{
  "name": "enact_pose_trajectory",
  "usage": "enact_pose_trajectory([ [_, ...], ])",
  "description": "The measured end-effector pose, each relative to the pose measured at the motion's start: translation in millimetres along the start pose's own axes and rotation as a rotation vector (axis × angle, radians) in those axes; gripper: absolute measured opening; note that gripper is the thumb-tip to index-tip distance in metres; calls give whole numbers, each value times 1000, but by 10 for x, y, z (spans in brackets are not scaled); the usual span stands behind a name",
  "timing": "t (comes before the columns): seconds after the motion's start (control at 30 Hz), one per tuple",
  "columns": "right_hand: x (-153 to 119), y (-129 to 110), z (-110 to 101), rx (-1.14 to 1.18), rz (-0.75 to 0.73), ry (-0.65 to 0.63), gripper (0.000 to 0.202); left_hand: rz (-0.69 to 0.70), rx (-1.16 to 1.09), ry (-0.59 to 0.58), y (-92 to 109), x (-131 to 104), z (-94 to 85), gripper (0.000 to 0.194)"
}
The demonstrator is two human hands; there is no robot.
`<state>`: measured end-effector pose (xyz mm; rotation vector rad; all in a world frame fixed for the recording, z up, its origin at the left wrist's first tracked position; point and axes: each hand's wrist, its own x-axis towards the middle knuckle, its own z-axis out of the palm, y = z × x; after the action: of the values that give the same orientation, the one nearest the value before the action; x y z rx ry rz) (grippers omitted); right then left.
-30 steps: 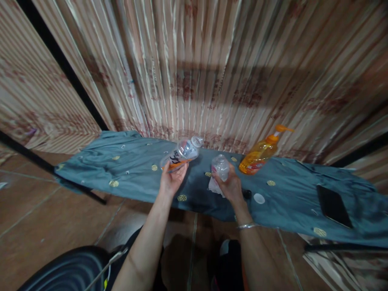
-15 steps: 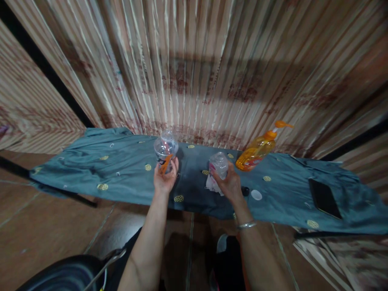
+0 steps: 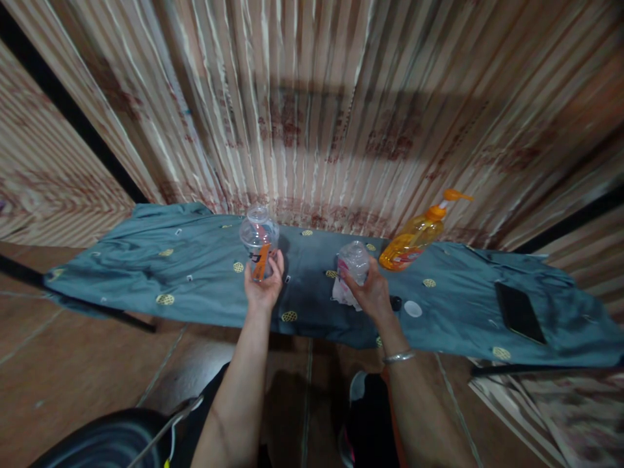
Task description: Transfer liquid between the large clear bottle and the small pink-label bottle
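Observation:
My left hand [image 3: 264, 281] is wrapped round a clear plastic cup [image 3: 255, 237] with an orange and black print, at the middle left of the bench. Behind its rim shows another clear rounded piece [image 3: 258, 213]; whether it is part of the cup I cannot tell. My right hand [image 3: 373, 286] grips a clear plastic bottle [image 3: 355, 255] with a pink marking. Beneath that bottle, a crumpled white sheet [image 3: 344, 295] lies on the cloth. Close to my right wrist are a small black object [image 3: 395, 303] and a white round disc [image 3: 413, 309].
A pump bottle of orange liquid [image 3: 409, 242] stands right of my right hand. Farther right lies a black phone [image 3: 519, 312]. Green cloth [image 3: 205, 260] covers the narrow bench, with a curtain [image 3: 312, 130] behind. A dark tub [image 3: 107, 435] sits lower left on the floor.
My left hand and the cup have shifted slightly left, and the cup's print has turned more toward me. The right hand still grips its bottle, barely moved.

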<state>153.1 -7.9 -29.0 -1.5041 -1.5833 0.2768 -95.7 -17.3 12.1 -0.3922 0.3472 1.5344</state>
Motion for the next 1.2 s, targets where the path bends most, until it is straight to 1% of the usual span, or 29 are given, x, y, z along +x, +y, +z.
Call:
enact_pose_trajectory([
  [0.2, 12, -18, -8, 23, 43, -15, 75, 12, 107, 13, -9, -10, -42, 62],
  [0.3, 15, -22, -11, 29, 49, -16, 73, 25, 225, 4, -47, -32, -95, 64],
  [0.37, 18, -22, -15, 35, 51, -13, 72, 37, 339, 0, -108, -37, -156, 65],
  [0.43, 23, -27, -26, 53, 55, -13, 70, 59, 478, -4, -210, -26, -232, 58],
  [0.5, 29, -43, -41, 74, 65, -20, 68, 98, 631, -24, -346, 1, -309, 46],
  [0.57, 33, -70, -55, 93, 85, -28, 67, 151, 784, -67, -499, 38, -375, 43],
  [0.7, 20, -141, -52, 131, 110, -41, 65, 256, 1052, -184, -768, 117, -470, 45],
  [0.73, 12, -157, -44, 135, 110, -44, 66, 278, 1109, -217, -819, 138, -492, 49],
  [0.77, 3, -172, -35, 134, 109, -44, 66, 298, 1160, -250, -866, 162, -514, 59],
  [0.87, -20, -197, -13, 135, 94, -34, 75, 348, 1270, -329, -988, 250, -581, 103],
  [0.9, -26, -198, -12, 143, 91, -31, 79, 359, 1293, -347, -1027, 285, -599, 111],
  [0.93, -32, -196, -15, 155, 91, -31, 84, 368, 1309, -363, -1067, 322, -613, 111],
  [0.97, -38, -190, -21, 169, 89, -35, 88, 375, 1321, -380, -1106, 360, -623, 103],
  [1.07, -64, -147, -50, 228, 54, -78, 95, 381, 1344, -426, -1218, 466, -630, 58],
  [1.1, -73, -121, -59, 253, 43, -104, 96, 380, 1352, -435, -1248, 497, -628, 48],
  [1.13, -82, -88, -69, 281, 37, -129, 95, 379, 1362, -438, -1273, 526, -626, 44],
  [1.2, -91, 2, -95, 346, 41, -160, 90, 376, 1381, -433, -1306, 578, -621, 43],
])
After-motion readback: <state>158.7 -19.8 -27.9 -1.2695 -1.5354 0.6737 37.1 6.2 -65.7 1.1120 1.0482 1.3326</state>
